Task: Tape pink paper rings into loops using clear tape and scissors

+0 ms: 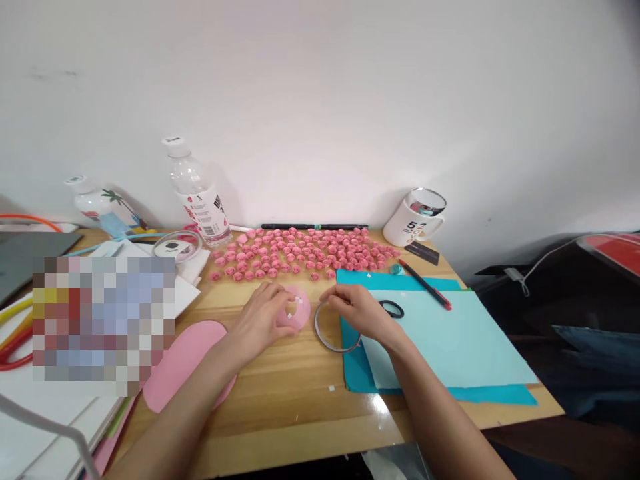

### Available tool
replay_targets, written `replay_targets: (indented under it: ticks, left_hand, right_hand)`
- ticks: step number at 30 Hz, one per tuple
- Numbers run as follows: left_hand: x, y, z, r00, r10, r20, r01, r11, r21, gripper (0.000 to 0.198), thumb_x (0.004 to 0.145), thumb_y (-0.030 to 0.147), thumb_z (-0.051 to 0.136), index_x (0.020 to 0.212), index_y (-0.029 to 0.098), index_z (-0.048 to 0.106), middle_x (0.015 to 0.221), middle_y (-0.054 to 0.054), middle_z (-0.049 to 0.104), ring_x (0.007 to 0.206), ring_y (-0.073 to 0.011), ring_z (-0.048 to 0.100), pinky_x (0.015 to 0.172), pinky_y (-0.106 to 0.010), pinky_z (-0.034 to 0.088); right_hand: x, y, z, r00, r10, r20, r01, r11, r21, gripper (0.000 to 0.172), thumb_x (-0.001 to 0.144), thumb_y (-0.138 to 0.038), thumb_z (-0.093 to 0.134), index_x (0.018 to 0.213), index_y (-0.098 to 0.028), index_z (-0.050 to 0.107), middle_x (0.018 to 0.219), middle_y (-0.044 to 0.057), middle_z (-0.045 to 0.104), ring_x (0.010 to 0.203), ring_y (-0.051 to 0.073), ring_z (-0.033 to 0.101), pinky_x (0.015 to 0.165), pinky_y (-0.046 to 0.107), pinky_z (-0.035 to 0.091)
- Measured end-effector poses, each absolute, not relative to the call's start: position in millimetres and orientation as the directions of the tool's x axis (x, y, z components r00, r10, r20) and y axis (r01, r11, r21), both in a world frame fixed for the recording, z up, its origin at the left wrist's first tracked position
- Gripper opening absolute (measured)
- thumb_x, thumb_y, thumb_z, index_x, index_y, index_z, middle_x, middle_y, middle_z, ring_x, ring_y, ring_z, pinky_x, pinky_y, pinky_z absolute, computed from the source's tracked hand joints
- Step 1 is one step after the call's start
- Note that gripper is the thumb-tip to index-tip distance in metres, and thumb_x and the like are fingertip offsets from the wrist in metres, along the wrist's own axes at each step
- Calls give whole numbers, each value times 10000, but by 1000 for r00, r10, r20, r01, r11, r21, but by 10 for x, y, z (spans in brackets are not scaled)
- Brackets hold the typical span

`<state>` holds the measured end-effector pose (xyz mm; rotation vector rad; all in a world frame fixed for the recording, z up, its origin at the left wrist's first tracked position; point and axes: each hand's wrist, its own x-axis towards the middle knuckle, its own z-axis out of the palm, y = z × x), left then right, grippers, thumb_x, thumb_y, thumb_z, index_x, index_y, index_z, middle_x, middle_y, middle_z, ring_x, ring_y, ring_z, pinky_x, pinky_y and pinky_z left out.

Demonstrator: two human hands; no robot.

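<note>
My left hand [264, 315] rests on the table with thumb and fingers curved around the left side of a pink paper ring [302, 312]. Small white bits lie on that ring. To its right, my right hand [356, 310] pinches the upper edge of a thin roll of tape [317, 328], which is tilted just above or on the table; its contact underneath I cannot make out. Under my left forearm lies a pink paper circle [193, 353]. Many small rolled pink paper roses [300, 252] stand in rows behind both hands.
Blue paper sheets [445, 340] lie at right, bearing a black ring [392, 309] and a red-black pen [426, 285]. A mug [405, 225], a water bottle [197, 193] and another bottle [103, 207] stand along the wall. Papers and scissors [17, 347] crowd the left.
</note>
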<state>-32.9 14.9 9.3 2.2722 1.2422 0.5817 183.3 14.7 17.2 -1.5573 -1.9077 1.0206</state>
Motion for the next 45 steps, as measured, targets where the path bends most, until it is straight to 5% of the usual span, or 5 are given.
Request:
replay_targets:
  ticks: [8,17,27,33,45]
  left_hand:
    - [-319,134,24,374,920,116,750,-374,546,275,752,263,610,1013,186,568,993,-69,534,993,-246,496,848,-388,419]
    - [-366,187,-89,388,915,109,748,-382,542,280,728,309,632,960,173,551,1009,-78,523,1030,-271,475,873,-413,406]
    - [-356,187,-38,320,944,79,731,-299,613,387,656,293,678,992,171,527,1010,-89,548,986,-280,508,780,-392,435]
    - [-395,220,79,190,981,45,557,-145,818,412,633,363,697,986,177,595,892,-56,646,781,-215,587,656,-307,443]
    - [-347,170,175,67,993,-96,-22,98,995,244,660,380,694,673,139,665,595,3,605,525,-93,509,511,-197,407]
  right_hand:
    - [1826,129,95,-238,964,122,896,266,-356,163,785,-181,532,755,-231,683,803,34,662,775,196,578,603,267,379]
    - [1391,115,98,-259,966,30,926,256,-278,153,819,-274,562,892,-155,622,958,131,591,912,253,567,656,309,431]
    - [1333,143,100,-212,977,-29,771,149,-619,132,763,-251,598,682,-160,546,661,9,575,598,131,514,556,248,358]
    - [1394,185,102,-265,964,19,174,67,-982,278,699,-411,661,671,-159,549,599,-28,540,537,95,495,520,225,389]
    - [1462,128,34,-188,977,-99,-57,-112,-992,314,679,-436,678,784,-166,557,648,-4,619,497,99,539,453,213,423]
